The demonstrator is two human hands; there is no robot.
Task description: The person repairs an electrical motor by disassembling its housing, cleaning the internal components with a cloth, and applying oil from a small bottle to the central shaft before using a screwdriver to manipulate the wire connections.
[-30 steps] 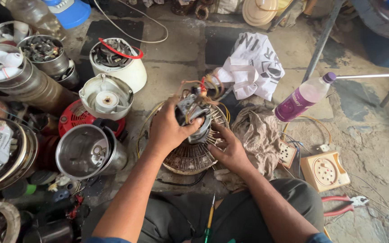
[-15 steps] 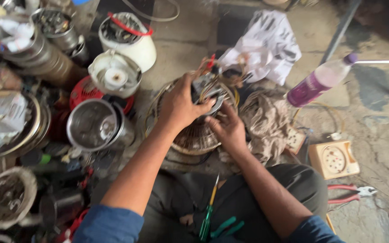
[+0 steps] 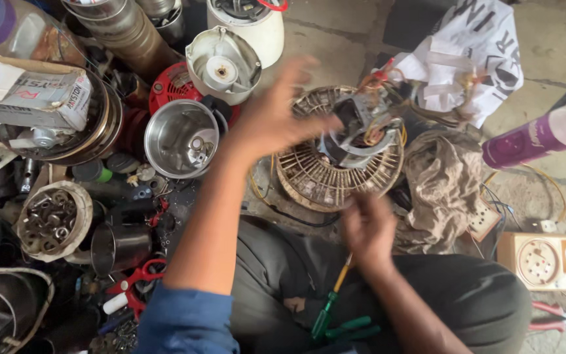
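Reaching over the cluttered floor (image 3: pixel 335 39), the left hand (image 3: pixel 273 118) is blurred, its fingers (image 3: pixel 302 69) spread and held loose just beside a small electric motor (image 3: pixel 361 131), with nothing gripped. The motor, grey with copper windings and loose red and yellow wires, is seated on a round, ribbed, cream fan grille (image 3: pixel 309 177) that lies on the floor in front of the person's knees. The right hand (image 3: pixel 368 229) is held lower, near the front rim of the grille; it is blurred, and whether its fingers are curled or pinching anything cannot be told. A green-handled screwdriver (image 3: pixel 329 305) is laid on the dark trousers below that hand. To the left of the grille a steel mixer jar (image 3: pixel 181 137) is set on its side, with a white plastic jar base (image 3: pixel 224 65) behind it. A crumpled brown rag (image 3: pixel 443 190) is spread right of the grille, a purple bottle (image 3: pixel 538 137) is seen beyond it, and a beige switch box (image 3: pixel 538 262) sits at the right.
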